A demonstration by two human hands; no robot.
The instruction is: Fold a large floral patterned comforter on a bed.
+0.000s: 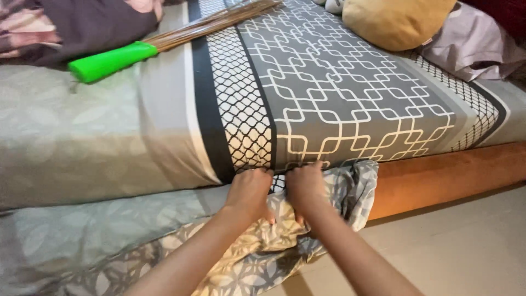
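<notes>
We've got a matt grey patterned cotton-looking bedsheet point(329, 98), a glossy green plastic-handled stick broom point(112, 61), and a fuzzy orange velvety bed base point(449, 175).

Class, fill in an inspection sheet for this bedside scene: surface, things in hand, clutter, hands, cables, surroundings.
Surface: mattress under a grey patterned bedsheet.
Things in hand: loose sheet edge, bunched at the mattress side.
Clutter: stick broom with green handle, tan pillow, dark blanket.
Hands: left hand and right hand both press into the sheet edge, side by side.
Cables: nothing seen.
Surroundings: orange bed base, pale tiled floor.
</notes>
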